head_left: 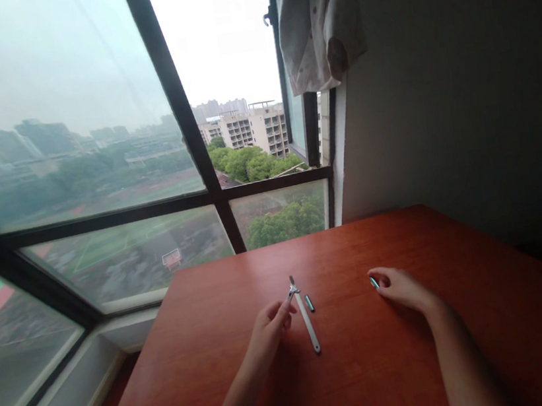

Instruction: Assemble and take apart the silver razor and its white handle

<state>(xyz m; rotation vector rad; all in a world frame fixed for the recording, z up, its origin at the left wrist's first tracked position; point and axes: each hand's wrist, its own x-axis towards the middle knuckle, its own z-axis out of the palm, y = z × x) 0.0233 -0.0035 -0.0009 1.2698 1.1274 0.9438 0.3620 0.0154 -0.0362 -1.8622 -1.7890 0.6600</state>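
My left hand (271,323) is closed, thumb and fingers pinching a small shiny silver piece (290,293) whose exact kind I cannot make out. Right beside it, a long thin grey bar (308,324) with a hole at its near end lies on the table, its far end meeting a darker narrow tip. Just right of the bar lies a small green and black cylinder (309,303) that looks like a battery. Farther right, my right hand (396,286) pinches a similar small green and dark cylinder (374,282) between thumb and fingers, low over the tabletop.
The reddish-brown wooden table (210,344) spreads under both hands. Beyond its far edge stand dark-framed windows (220,196), with one pane open. A light curtain (313,31) hangs at the upper right, next to a dark wall (450,86).
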